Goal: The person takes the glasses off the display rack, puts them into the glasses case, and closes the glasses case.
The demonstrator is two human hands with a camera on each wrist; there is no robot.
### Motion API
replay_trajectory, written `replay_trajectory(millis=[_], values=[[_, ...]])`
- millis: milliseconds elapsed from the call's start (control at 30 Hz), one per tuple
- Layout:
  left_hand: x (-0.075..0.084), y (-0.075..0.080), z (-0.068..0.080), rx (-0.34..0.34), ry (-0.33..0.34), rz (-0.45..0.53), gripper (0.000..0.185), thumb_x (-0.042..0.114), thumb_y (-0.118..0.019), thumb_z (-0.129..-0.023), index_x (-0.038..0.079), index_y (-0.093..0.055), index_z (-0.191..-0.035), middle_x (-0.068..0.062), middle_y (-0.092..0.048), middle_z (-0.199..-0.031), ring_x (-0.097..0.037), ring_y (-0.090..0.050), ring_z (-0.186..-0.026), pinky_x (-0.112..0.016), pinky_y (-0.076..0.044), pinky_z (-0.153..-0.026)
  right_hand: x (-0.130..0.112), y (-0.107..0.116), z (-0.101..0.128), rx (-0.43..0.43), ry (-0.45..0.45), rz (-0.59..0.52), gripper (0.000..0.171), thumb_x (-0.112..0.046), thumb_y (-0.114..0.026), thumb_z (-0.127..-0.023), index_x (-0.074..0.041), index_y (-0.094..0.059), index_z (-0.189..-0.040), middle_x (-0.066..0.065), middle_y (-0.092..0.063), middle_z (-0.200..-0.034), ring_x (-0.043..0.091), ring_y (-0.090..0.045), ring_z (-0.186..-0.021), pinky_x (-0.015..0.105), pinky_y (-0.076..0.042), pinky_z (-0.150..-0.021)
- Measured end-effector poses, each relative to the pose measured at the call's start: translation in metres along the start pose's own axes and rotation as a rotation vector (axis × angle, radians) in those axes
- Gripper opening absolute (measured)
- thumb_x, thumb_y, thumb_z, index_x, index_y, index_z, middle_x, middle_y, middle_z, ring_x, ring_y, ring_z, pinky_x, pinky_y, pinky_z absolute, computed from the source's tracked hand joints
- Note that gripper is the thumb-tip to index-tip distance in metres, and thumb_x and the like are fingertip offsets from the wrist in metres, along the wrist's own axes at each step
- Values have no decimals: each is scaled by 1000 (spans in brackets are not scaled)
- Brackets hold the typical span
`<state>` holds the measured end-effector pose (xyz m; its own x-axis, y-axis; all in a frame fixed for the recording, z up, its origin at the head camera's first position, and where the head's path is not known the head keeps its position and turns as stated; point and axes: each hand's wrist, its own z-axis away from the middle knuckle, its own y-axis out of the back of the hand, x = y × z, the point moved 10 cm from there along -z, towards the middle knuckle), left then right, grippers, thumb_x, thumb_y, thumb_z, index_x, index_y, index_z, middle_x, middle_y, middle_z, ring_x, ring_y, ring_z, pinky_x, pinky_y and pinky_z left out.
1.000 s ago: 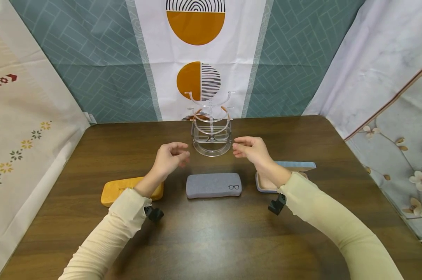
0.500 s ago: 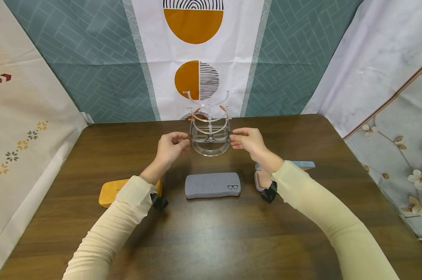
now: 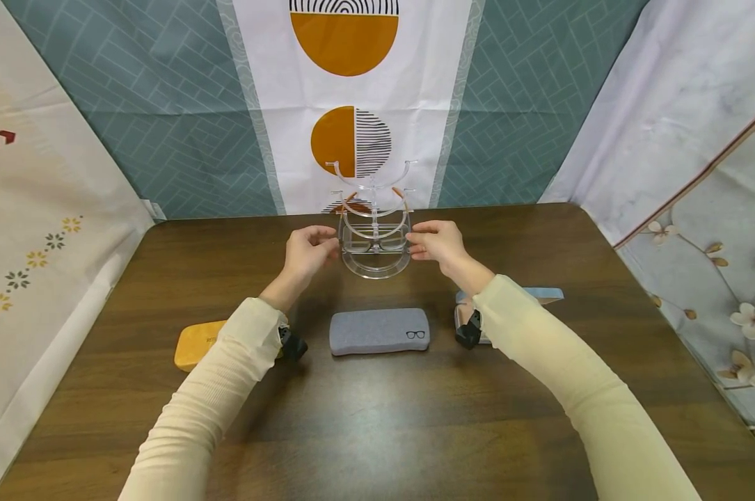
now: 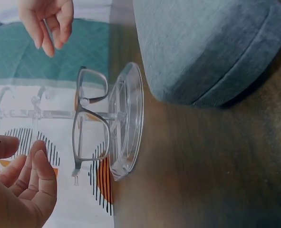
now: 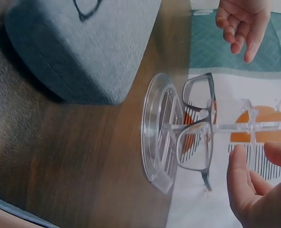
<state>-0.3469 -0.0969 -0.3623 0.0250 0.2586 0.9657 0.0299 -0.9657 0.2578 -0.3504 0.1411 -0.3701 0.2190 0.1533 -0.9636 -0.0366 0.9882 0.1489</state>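
Nearest, a grey felt case (image 3: 380, 331). Behind it, both sides of the clear acrylic stand (image 3: 375, 264): left hand (image 3: 307, 252) and right hand (image 3: 438, 243), fingers relaxed, grasping nothing. Grey-framed glasses (image 4: 90, 118) on the stand's lowest tier: probably light, fragile; take by the hinged outer corners. Upper pair barely discernible.

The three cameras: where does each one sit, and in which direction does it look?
Head: above, looking forward and down at the table; both arms and hands show.
Left wrist: low, sideways at the clear stand; left hand near.
Right wrist: mirrored, the right hand near.
Both wrist views share the glasses and grey case.
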Motion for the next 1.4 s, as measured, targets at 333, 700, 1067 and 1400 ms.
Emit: replay_trajectory(millis=[333, 700, 1067, 1400], values=[[-12, 2, -15, 39, 46, -11, 27, 3, -60, -86, -4, -60, -111, -12, -60, -85, -31, -63, -73, -35, -53, -62, 3, 0, -13, 32, -19, 23, 36, -7, -62, -86, 2, -55, -121, 18, -59, -112, 17, -63, -72, 27, -54, -67], [-26, -4, -25, 49, 129, -43, 39, 6, -60, -86, 2, -53, -124, -14, -58, -94, -38, -60, -87, -43, -52, -73, 7, 0, -23, 114, 11, 97, 47, -7, -64, -85, -3, -49, -129, 17, -50, -112, 36, -54, -105, 29, -53, -70], [-39, -13, -34, 37, 168, -12, 46, 4, -60, -85, 2, -49, -129, -16, -60, -94, -14, -60, -59, -40, -53, -68, 18, -1, -31, 169, -34, 96, 48, -5, -61, -86, -4, -47, -132, 19, -53, -117, 33, -56, -103, 34, -52, -76], [-50, -15, -38, 83, 197, -26, 35, 3, -58, -86, 0, -56, -121, -15, -60, -89, -32, -62, -82, -40, -53, -70, 22, -4, -33, 178, -47, 107, 44, -2, -58, -87, -4, -49, -130, 16, -51, -124, 31, -57, -102, 33, -52, -76]])
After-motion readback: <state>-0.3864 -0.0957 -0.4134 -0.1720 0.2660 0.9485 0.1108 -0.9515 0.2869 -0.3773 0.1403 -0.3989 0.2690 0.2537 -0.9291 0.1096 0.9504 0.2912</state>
